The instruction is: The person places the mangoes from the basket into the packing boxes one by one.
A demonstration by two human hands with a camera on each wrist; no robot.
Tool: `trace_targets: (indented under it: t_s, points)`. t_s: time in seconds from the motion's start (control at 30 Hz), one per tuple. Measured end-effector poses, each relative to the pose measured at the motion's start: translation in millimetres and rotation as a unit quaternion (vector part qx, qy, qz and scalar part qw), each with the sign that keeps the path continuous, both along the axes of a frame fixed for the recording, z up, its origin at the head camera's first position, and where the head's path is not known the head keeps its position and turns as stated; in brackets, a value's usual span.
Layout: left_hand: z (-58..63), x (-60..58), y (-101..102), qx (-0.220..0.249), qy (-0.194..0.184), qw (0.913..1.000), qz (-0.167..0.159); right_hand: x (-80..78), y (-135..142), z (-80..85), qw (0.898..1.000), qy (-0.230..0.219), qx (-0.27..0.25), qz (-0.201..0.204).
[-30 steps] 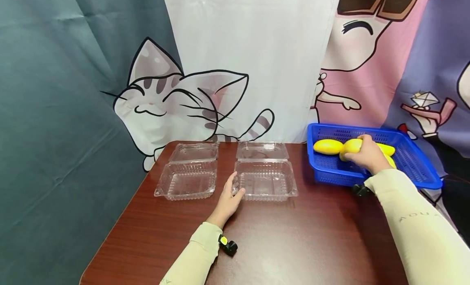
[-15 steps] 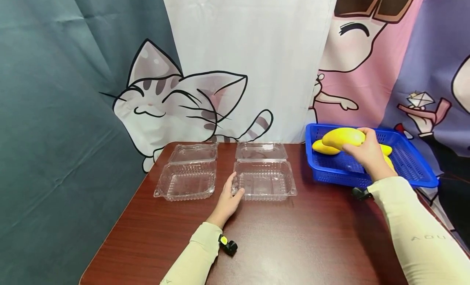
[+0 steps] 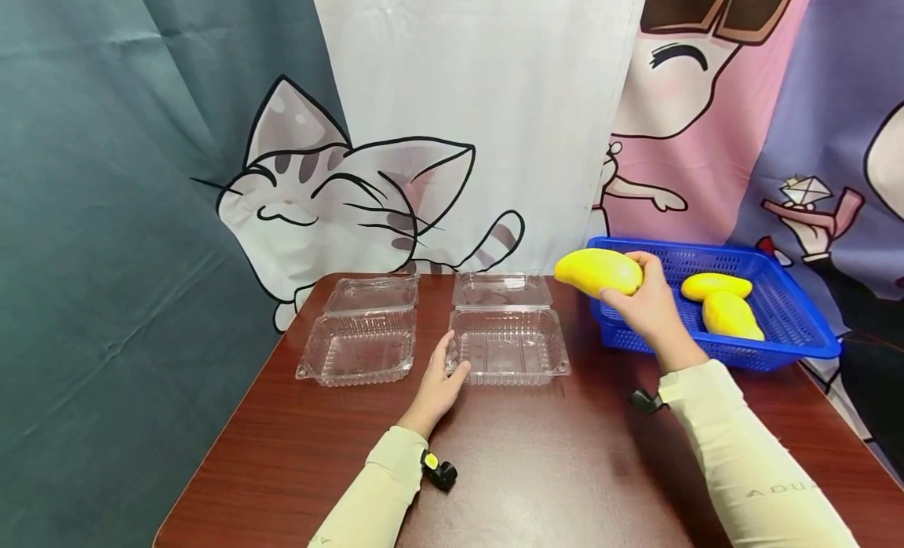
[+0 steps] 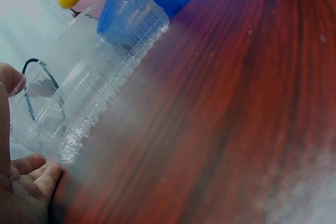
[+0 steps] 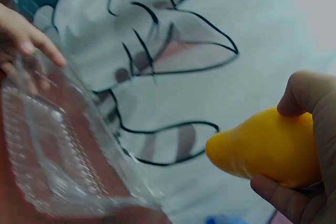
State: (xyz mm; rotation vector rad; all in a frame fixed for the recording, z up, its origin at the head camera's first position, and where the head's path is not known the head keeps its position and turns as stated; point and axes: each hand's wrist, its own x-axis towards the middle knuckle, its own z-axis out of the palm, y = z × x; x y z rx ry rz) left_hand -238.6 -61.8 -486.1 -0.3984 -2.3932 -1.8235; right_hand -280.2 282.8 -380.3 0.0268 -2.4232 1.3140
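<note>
My right hand (image 3: pixel 648 306) grips a yellow mango (image 3: pixel 598 271) in the air over the left edge of the blue basket (image 3: pixel 798 345); the right wrist view shows the same mango (image 5: pixel 265 149) held between thumb and fingers. Two more mangoes (image 3: pixel 715 285) (image 3: pixel 731 316) lie in the basket. My left hand (image 3: pixel 441 379) holds the front left corner of the right clear clamshell box (image 3: pixel 510 344), which stands open on the table. In the left wrist view its fingers (image 4: pixel 32 169) touch the box's corner (image 4: pixel 79 108).
A second open clear clamshell box (image 3: pixel 362 336) sits left of the first on the dark red wooden table (image 3: pixel 551 462). A cartoon curtain hangs right behind the table. The table's left edge runs diagonally near the left box.
My right hand has lifted one mango out of the basket and carried it left, past the basket's left rim. The left hand has stayed on the box corner.
</note>
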Motion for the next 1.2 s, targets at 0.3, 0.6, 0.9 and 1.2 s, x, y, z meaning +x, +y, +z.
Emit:
trace_targets:
  t_s: [0.3, 0.6, 0.9, 1.2]
  points:
    - [-35.6, -21.4, -2, 0.001, -0.005, 1.0, 0.001, 8.6, -48, -29.1, 1.0, -0.015, 0.005, 0.025]
    - [-42.0, -25.9, -4, -0.006, -0.016, 0.9999, 0.001, 12.3, -83, -69.8, 0.998, -0.028, 0.015, 0.062]
    - [-36.1, -20.3, -4, -0.003, 0.005, 1.0, 0.006, 13.8, -100, -93.9, 0.992, -0.005, 0.11, 0.063]
    - [-42.8, -25.2, -4, -0.006, 0.007, 1.0, -0.001, 18.8, -110, -93.1, 0.978, 0.013, 0.204, 0.035]
